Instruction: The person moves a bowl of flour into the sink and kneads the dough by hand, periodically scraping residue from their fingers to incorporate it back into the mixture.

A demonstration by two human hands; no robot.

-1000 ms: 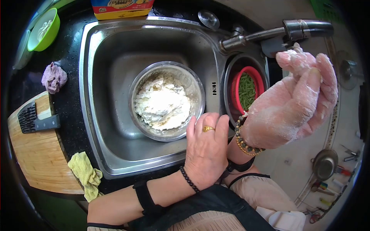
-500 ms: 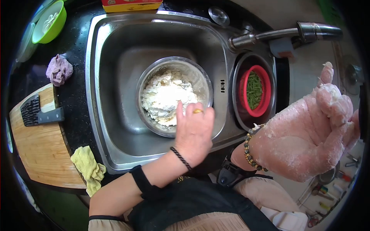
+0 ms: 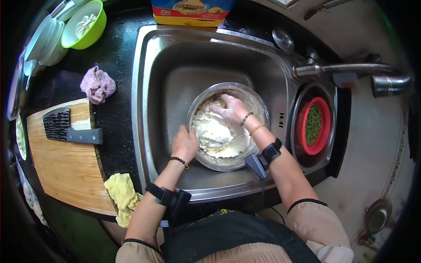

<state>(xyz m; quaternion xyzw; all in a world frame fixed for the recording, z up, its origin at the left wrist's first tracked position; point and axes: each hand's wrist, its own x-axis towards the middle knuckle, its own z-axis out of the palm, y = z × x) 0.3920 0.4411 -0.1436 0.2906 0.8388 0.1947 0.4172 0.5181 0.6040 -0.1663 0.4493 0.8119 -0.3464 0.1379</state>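
Note:
A round metal bowl (image 3: 259, 109) stands in the sink, holding a mass of white, floury dough (image 3: 213, 133). On the bowl's left rim is my left hand (image 3: 185, 143), its fingers closed on the edge. My right hand (image 3: 232, 108) reaches into the upper part of the bowl, with its fingers curled into the dough and flour on the skin. The tips of its fingers are partly hidden in the dough.
The steel sink (image 3: 175, 175) surrounds the bowl. Right of it, a red basket (image 3: 325, 127) holds cut green vegetables, near the faucet (image 3: 351, 68). At left are a cutting board (image 3: 66, 175), cleaver (image 3: 83, 135), yellow cloth (image 3: 123, 195), purple cloth (image 3: 98, 84) and green bowl (image 3: 97, 33).
My right hand has come from the raised position at right down into the bowl. My left hand has moved from the bowl's lower front to its left rim. The view has shifted.

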